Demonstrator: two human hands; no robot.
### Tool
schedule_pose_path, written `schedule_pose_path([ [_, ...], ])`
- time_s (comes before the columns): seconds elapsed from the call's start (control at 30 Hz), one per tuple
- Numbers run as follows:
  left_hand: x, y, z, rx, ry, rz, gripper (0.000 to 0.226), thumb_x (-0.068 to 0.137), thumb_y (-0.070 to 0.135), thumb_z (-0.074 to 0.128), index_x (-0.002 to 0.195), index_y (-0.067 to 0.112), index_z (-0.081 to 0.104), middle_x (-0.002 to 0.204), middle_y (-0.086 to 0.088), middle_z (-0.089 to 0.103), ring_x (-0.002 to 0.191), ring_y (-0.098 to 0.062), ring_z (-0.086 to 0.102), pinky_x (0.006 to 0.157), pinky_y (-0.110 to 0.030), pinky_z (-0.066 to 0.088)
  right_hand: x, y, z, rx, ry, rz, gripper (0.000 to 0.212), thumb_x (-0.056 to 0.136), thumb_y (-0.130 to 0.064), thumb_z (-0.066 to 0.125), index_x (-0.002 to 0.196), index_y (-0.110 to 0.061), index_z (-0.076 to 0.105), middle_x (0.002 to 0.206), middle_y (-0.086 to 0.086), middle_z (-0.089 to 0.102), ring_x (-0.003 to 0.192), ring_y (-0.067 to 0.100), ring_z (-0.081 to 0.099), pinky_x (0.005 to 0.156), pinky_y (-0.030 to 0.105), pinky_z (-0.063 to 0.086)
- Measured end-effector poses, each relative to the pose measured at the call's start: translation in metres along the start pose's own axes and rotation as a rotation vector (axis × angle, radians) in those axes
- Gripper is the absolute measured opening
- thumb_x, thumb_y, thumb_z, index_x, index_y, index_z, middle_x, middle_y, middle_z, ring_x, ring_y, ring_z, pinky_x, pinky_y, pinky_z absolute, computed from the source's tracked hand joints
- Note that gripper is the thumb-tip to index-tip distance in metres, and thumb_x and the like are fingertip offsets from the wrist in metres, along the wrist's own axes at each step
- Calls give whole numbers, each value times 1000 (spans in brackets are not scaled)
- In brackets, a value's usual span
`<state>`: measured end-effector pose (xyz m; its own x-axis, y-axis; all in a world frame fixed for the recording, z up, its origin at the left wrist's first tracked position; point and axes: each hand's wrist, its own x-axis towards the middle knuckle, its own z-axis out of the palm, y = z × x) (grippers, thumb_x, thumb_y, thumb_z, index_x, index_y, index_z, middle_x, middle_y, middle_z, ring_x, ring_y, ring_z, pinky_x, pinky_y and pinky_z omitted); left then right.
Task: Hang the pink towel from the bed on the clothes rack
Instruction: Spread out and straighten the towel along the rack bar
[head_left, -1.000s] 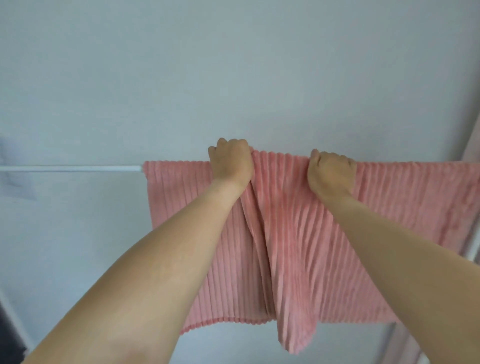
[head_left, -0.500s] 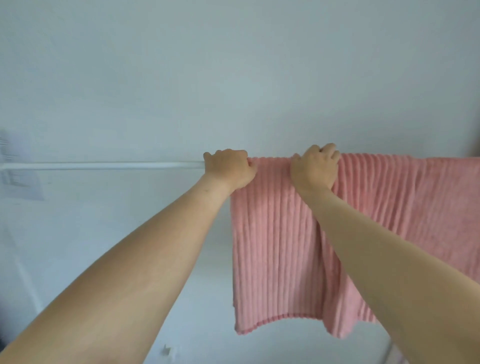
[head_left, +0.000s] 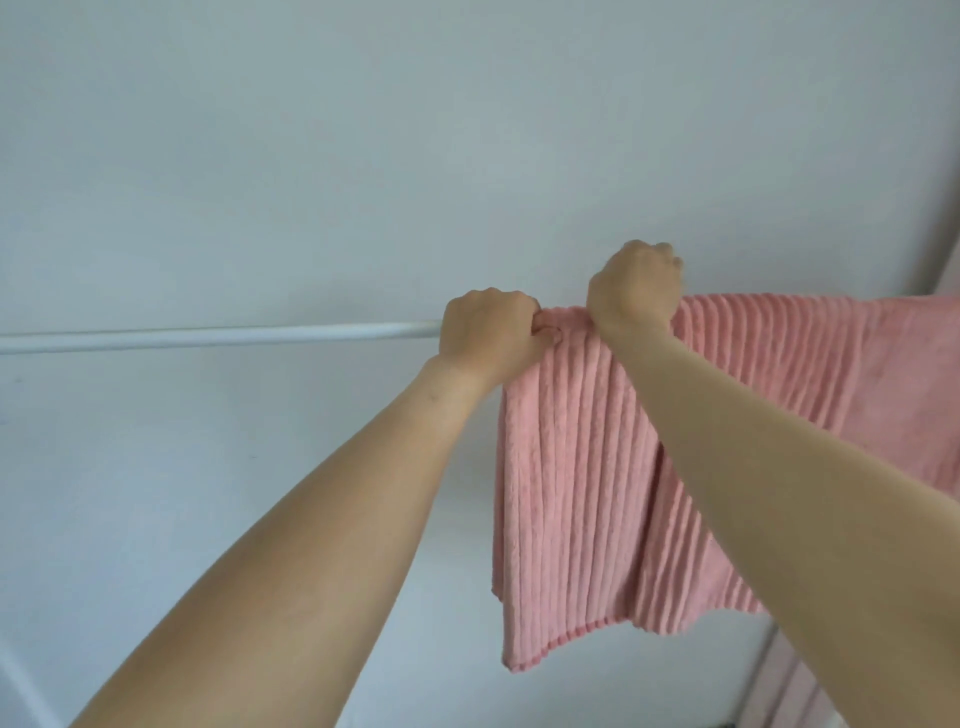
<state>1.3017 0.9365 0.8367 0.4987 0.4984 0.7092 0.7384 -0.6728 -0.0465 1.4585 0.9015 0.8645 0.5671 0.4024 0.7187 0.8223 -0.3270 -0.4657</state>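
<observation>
**Towel is over the rail, only the arranging is left**

The pink ribbed towel (head_left: 587, 467) already hangs over the white rail of the clothes rack (head_left: 208, 336), so I judge the main part of my task as done. It is no more on the bed; the bed is not visible from here at all. The cloth drapes down in front of the pale wall (head_left: 363, 156), and its lower hem is not level: one corner at the left hangs lower than the rest.

My left hand (head_left: 491, 332) is closed in a fist at the left top edge of the towel, just where the bare rail ends, and my fingers (head_left: 545, 332) pinch a small fold of the cloth there. My right hand (head_left: 634, 283) is also curled shut, on top of the rail just beside the left one. It sits on the towel, but I cannot tell if it really grips the cloth or only presses on it, because the fingers go behind.

What is left, I think, is to spread the towel flat along the rail, make the hem even, and then let go with both hands.
</observation>
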Motion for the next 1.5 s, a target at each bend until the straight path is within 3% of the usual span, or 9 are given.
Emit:
schedule_pose_path([
  [0.2,22,-5,-6,-12,-220,20,46,90,59,39,65,21,48,69,2,51,78,-30,54,68,-34,37,9,37,3,-295,-81,177,27,86,-12,50,108,-1,60,130,25,47,121,42,39,99,46,34],
  [0.43,25,-11,-2,-52,-228,170,45,96,58,38,90,22,64,86,-4,67,94,-31,64,71,-34,36,9,38,-22,-393,-106,155,14,82,9,52,84,-4,56,99,25,66,97,43,63,67,37,45],
  [0.8,17,-26,1,-218,-155,226,19,96,30,44,91,17,58,104,-10,69,98,-35,64,70,-33,33,-15,-18,-11,168,140,537,23,76,-3,54,83,-6,76,84,9,74,85,27,70,75,36,59],
  [0.93,23,-20,-4,-385,-239,141,25,99,38,41,100,13,40,103,-12,66,85,-35,58,67,-36,33,-31,-50,-14,367,151,429,22,72,-3,49,68,-9,70,63,-3,71,67,16,69,65,35,59],
  [1.07,33,-23,-16,-571,-383,96,56,94,23,42,148,15,29,116,-10,66,105,-35,64,77,-38,49,-58,-63,-14,544,-75,138,16,89,-10,60,73,-15,62,63,-7,64,58,5,59,57,27,49],
  [1.2,41,-34,-22,-774,-407,73,22,94,19,55,109,10,69,106,-11,71,102,-32,66,84,-35,54,-88,-35,-16,448,65,156,17,83,-24,65,94,-14,57,89,-2,64,83,14,61,73,34,50],
  [1.33,35,-37,-21,-653,-214,13,20,89,5,47,94,4,67,98,-14,69,95,-35,63,69,-31,40,-125,-21,6,90,-33,116,49,82,-26,56,129,-13,45,123,9,54,105,28,56,81,39,46],
  [1.43,28,-39,-20,-624,-128,41,15,88,8,48,94,5,62,98,-12,67,93,-33,59,71,-32,38,-123,-20,4,-48,43,198,36,94,-17,42,129,-10,53,109,12,66,95,36,63,67,32,37],
  [1.5,27,-42,-19,-636,-119,70,13,86,9,50,94,7,60,96,-9,66,91,-31,57,71,-32,38,-117,-29,-12,-18,204,290,20,96,-14,37,100,-10,57,84,6,62,85,37,64,64,32,33],
])
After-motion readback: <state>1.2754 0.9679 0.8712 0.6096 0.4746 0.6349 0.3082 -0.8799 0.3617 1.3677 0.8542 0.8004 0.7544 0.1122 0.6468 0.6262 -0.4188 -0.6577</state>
